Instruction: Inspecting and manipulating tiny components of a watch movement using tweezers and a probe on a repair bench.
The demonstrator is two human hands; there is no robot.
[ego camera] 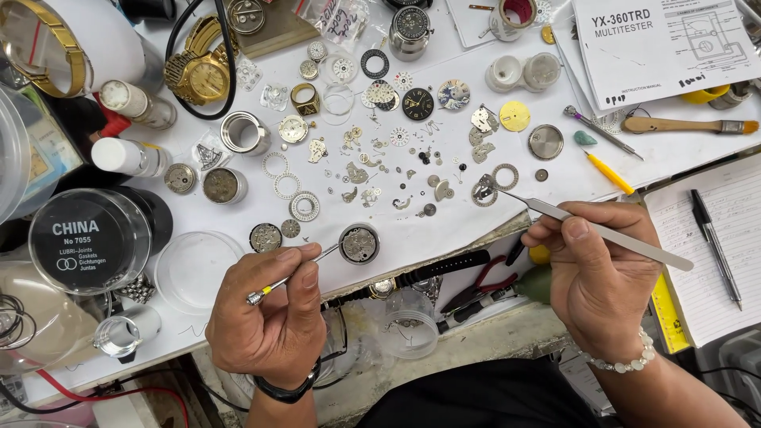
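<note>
My left hand [265,317] pinching thin yellow-banded metal screwdriver [289,277], fingers closed on it, tip touching round steel watch movement [359,243] on white sheet [444,230]. My right hand [598,273] gripping long steel tweezers [602,232], points reaching among small scattered watch parts [396,170].

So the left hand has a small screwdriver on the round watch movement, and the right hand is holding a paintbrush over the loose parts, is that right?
Not quite. The right hand holds metal tweezers, not a paintbrush; the wooden-handled brush lies untouched further back. The rest stands: the left hand has a small screwdriver at the round watch movement. The head view shows this.
</note>
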